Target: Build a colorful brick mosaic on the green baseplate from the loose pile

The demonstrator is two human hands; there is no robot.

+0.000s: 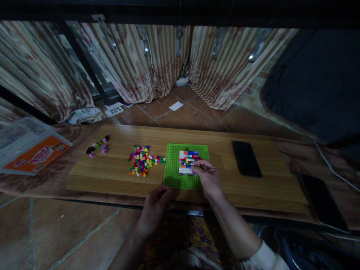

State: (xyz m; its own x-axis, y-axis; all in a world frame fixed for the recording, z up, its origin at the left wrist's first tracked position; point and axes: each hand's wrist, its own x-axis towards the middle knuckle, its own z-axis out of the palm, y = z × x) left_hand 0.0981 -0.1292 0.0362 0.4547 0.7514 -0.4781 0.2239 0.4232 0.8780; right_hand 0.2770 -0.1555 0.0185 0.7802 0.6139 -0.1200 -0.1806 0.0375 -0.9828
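Wood-grain board (pixel 101 180), near edge: left hand (pixel 156 204) here, fingers curled together; cannot tell whether they pinch anything. Right hand (pixel 208 177): thumb and forefinger nearly meeting over the right side of the multicoloured brick block (pixel 185 161); any piece between them too small to tell. Block sits on the green studded baseplate (pixel 172 165), loose bricks (pixel 142 161) heaped to its left. Step, judged: seating small bricks. Next move calls for aligning with studs, then pressing straight down.
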